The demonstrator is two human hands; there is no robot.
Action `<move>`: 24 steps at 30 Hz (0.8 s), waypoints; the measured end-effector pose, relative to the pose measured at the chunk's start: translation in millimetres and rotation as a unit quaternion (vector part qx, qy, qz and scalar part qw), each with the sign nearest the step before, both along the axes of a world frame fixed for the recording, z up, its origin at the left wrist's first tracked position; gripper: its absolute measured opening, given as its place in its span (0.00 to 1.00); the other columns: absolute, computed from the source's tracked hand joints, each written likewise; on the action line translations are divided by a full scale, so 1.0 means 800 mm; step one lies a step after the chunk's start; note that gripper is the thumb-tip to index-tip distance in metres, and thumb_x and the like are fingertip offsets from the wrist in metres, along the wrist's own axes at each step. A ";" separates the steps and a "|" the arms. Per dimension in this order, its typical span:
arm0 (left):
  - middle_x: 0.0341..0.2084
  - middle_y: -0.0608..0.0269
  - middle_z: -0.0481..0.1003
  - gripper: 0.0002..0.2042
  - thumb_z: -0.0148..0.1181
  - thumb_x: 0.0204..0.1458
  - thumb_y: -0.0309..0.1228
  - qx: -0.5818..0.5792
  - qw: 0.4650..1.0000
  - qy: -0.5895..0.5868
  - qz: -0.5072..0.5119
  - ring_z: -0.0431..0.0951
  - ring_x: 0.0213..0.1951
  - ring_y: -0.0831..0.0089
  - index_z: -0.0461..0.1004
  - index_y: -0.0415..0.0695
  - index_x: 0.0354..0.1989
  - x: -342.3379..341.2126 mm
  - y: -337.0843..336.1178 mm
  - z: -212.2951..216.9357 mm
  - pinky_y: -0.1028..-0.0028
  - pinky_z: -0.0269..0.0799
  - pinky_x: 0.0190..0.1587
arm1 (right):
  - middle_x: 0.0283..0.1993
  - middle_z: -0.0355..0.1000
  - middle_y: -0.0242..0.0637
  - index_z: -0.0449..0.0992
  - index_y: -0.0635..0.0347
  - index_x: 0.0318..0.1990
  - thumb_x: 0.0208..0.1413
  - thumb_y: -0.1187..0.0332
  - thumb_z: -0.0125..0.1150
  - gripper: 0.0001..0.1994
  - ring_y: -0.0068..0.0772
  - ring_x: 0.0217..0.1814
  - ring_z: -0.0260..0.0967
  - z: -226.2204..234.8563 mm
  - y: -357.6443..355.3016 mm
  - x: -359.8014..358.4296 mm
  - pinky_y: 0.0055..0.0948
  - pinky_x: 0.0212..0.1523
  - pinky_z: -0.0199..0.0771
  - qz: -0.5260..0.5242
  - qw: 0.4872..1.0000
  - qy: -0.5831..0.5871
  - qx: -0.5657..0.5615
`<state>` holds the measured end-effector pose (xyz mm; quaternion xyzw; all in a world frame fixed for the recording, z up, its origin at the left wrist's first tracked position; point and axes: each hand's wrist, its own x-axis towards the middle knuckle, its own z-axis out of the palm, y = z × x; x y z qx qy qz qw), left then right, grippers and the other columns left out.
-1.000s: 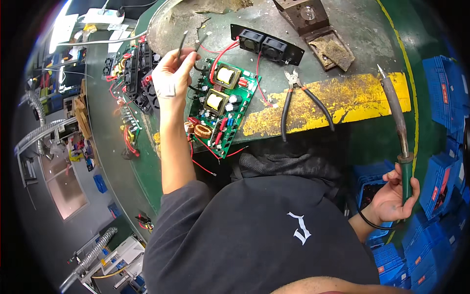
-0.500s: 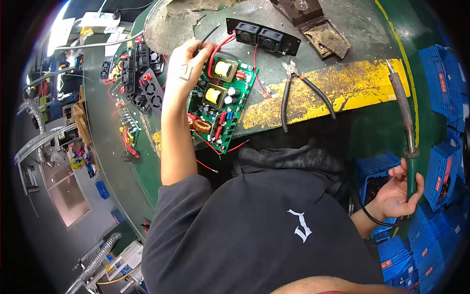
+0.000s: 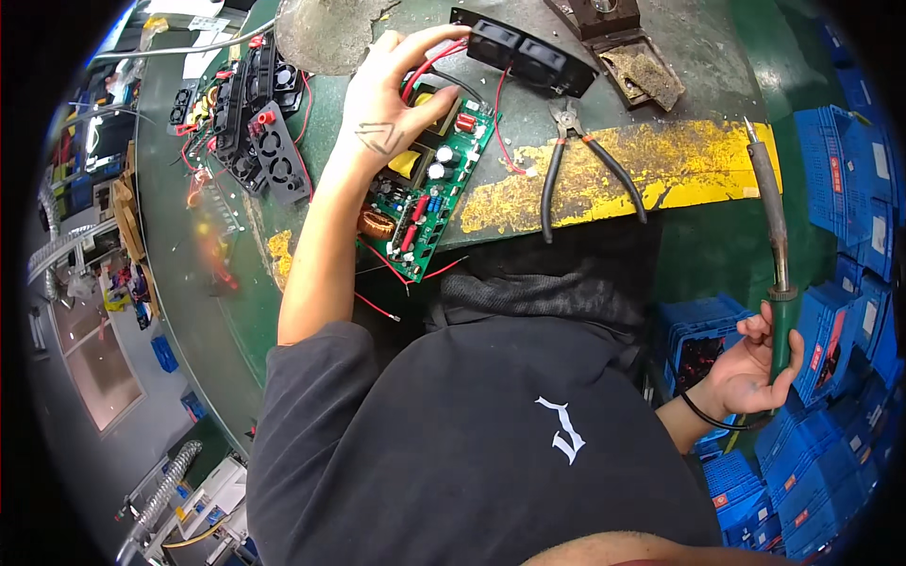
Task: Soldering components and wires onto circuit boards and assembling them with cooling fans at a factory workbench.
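Observation:
My left hand (image 3: 394, 92) reaches over a green circuit board (image 3: 436, 212) with its thumb and index finger spread apart. The index fingertip is at the left end of a black panel with two fans (image 3: 517, 55), beside red wires (image 3: 429, 68). Beneath the thumb, the board's yellow-wrapped transformers are partly covered. Off the bench's right side, my right hand (image 3: 755, 373) is closed round the green handle of a soldering iron (image 3: 776, 212), its tip pointing up. Between the two lie pliers (image 3: 566, 123) with dark handles, jaws toward the fan panel.
A metal tray with a worn sponge (image 3: 646, 77) sits at the far right of the bench. More fan panels and boards (image 3: 278, 156) are heaped on the left. Blue crates (image 3: 840, 179) are stacked along the right. The bench's yellow-painted edge (image 3: 689, 170) is scuffed.
My left hand has moved from the board's upper left edge toward the fan panel, opening its fingers. The panel has shifted slightly away and right. My right hand still holds the soldering iron.

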<state>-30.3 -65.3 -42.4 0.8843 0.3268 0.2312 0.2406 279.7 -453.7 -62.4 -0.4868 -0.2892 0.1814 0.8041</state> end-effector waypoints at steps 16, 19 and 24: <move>0.40 0.62 0.67 0.08 0.66 0.52 0.29 0.043 0.998 -0.021 -0.050 0.72 0.44 0.66 0.83 0.50 0.41 -0.015 0.016 -0.009 0.67 0.70 0.47 | 0.52 0.76 0.67 0.74 0.63 0.60 0.68 0.49 0.39 0.29 0.47 0.43 0.78 0.002 0.008 -0.008 0.37 0.41 0.79 -0.005 1.000 -0.016 -0.009; 0.42 0.65 0.67 0.04 0.66 0.56 0.30 -0.140 0.984 -0.106 0.018 0.72 0.46 0.70 0.83 0.48 0.39 -0.020 0.011 -0.012 0.68 0.69 0.50 | 0.52 0.76 0.67 0.74 0.63 0.60 0.68 0.49 0.39 0.29 0.48 0.44 0.78 0.001 0.011 -0.010 0.37 0.42 0.79 0.001 1.000 -0.010 -0.002; 0.38 0.58 0.75 0.06 0.70 0.54 0.32 0.012 0.994 -0.030 0.106 0.78 0.42 0.65 0.86 0.45 0.37 0.001 -0.007 0.014 0.70 0.74 0.46 | 0.53 0.76 0.68 0.73 0.64 0.60 0.68 0.49 0.39 0.29 0.48 0.44 0.77 0.001 0.012 -0.009 0.39 0.43 0.78 0.013 1.000 -0.002 0.002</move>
